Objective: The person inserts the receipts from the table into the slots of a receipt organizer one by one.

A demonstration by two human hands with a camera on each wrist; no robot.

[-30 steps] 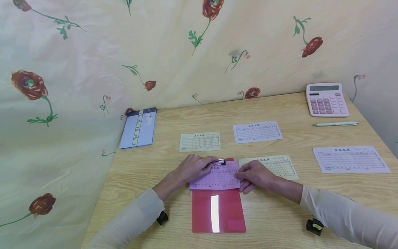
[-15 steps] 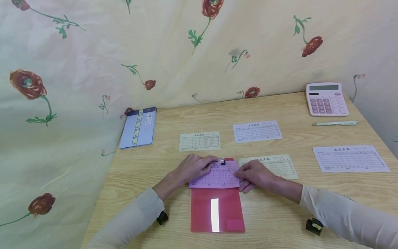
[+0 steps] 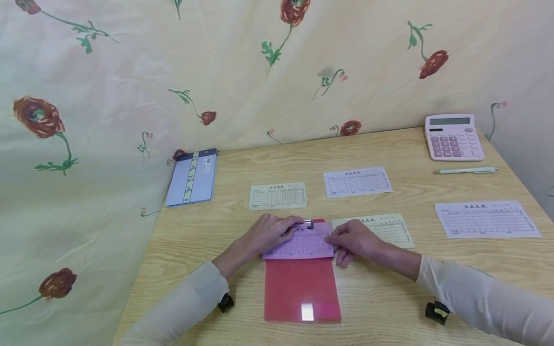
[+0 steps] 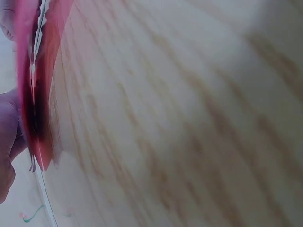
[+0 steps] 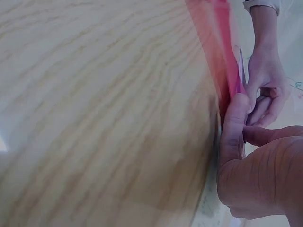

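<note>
A red clipboard lies on the table in front of me, with a metal clip at its far end. Over its upper part lies a pink printed slip, its top edge at the clip. My left hand holds the clip end, thumb and fingers over the slip's upper left. At the right edge my right hand pinches the slip between thumb and forefinger. The right wrist view shows that pinch close up beside the red board. In the left wrist view the clipboard appears edge-on; much of the left hand is cut off.
Pale printed slips lie beyond and to the right: one green, one white, another white. A second green slip is partly under the right hand. A calculator, a pen and a blue-white pad sit farther back.
The pink slip has slid slightly away from me toward the clip, along with the right fingers. The glare on the red board has shrunk from a long strip to a small patch.
</note>
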